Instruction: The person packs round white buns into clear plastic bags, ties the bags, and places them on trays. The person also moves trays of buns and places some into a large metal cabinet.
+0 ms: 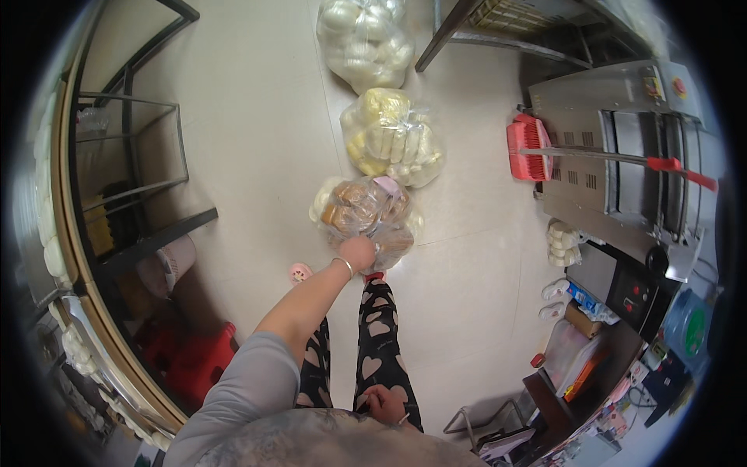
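Note:
A clear plastic bag of brown buns (356, 204) rests on the floor in front of my feet. My left hand (358, 253) is closed on the near end of this bag, with the arm stretched out. The exact grip is hidden by the back of the hand. Beside my right thigh hangs my right hand (384, 404), its fingers curled in and nothing visible in them. Touching the brown buns' bag on its far side is a clear bag of yellow and pale buns (393, 140). Farther off stands a larger bag of white buns (366, 47).
Along the left runs a counter edge (74, 210) above a dark metal frame (156, 249), with a red plastic stool (194, 362) below. To the right are a red dustpan (523, 148), a steel machine (591, 117) and shoes (552, 300). A metal rack (513, 40) stands far right.

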Available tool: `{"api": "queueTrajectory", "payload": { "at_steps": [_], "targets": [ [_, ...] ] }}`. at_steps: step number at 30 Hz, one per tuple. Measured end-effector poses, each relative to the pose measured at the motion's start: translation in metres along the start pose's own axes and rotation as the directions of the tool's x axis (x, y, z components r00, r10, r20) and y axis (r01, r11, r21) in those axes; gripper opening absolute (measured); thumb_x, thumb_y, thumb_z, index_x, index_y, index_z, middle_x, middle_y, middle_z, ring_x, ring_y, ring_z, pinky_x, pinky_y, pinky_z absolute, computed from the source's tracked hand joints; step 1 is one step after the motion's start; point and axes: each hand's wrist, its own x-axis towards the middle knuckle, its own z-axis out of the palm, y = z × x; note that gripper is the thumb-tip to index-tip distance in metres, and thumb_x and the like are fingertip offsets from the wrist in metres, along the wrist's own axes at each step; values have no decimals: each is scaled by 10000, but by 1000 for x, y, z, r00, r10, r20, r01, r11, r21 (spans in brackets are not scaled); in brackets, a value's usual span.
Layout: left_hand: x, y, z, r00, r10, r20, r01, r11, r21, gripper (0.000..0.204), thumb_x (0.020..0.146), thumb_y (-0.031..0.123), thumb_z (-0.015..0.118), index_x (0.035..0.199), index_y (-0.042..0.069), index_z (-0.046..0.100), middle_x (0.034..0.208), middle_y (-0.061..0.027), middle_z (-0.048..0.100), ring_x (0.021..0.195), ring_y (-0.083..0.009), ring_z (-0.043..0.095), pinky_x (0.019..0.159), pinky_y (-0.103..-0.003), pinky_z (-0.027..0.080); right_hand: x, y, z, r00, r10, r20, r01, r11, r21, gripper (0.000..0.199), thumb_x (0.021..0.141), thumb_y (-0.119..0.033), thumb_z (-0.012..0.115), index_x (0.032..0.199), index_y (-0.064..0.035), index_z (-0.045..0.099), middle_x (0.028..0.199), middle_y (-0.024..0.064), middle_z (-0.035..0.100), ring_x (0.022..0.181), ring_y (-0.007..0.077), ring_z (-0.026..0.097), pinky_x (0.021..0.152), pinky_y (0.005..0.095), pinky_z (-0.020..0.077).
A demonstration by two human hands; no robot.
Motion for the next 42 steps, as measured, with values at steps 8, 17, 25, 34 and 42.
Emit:
{"api": "queueTrajectory", "payload": {
  "at_steps": [8, 17, 25, 34, 42],
  "targets": [
    [-8, -26, 45, 972, 107, -211, -126, 989, -81, 205, 831, 94, 489, 997, 40, 595, 1049, -186, 610, 920, -390, 611, 791, -480, 492, 14, -18, -22, 1000, 25, -7, -25, 999, -28, 75, 892, -93, 577, 940, -83, 634, 644, 97, 591, 554, 204, 594, 517, 310, 453],
    [-304, -44, 94, 842, -526, 118, 490, 656, -574, 211, 866, 223, 512, 937, 73, 643, 928, -188, 664, 873, -372, 628, 779, -456, 490, 53, -30, -54, 959, -32, 281, 161, 879, -448, 119, 875, -170, 546, 931, -115, 636, 769, 152, 648, 688, 367, 626, 613, 457, 490],
    [-389, -6, 129, 782, -610, -127, 219, 460, -861, 197, 852, 214, 558, 947, 89, 677, 917, -120, 695, 838, -270, 670, 776, -375, 517, 81, -25, -71, 881, 8, 472, 347, 668, -659, 159, 823, -179, 535, 909, -124, 656, 817, 164, 668, 778, 383, 641, 667, 466, 503],
    [-507, 21, 321, 648, -716, -260, -253, 120, -960, 201, 903, 182, 619, 1008, 14, 652, 950, -88, 682, 860, -158, 662, 754, -284, 538, 57, 3, -22, 759, 89, 645, 613, 233, -755, 187, 831, -237, 543, 922, -117, 653, 892, 180, 676, 880, 378, 642, 768, 439, 512],
    [-651, 129, 610, 348, -894, 281, -590, -442, -676, 207, 924, 127, 505, 977, -7, 653, 859, -103, 684, 750, -185, 669, 629, -298, 537, -23, 16, 148, 599, 307, 739, 800, -205, -564, 258, 829, -230, 520, 990, -110, 682, 1042, 174, 671, 976, 340, 640, 869, 409, 500]
  ]
}}
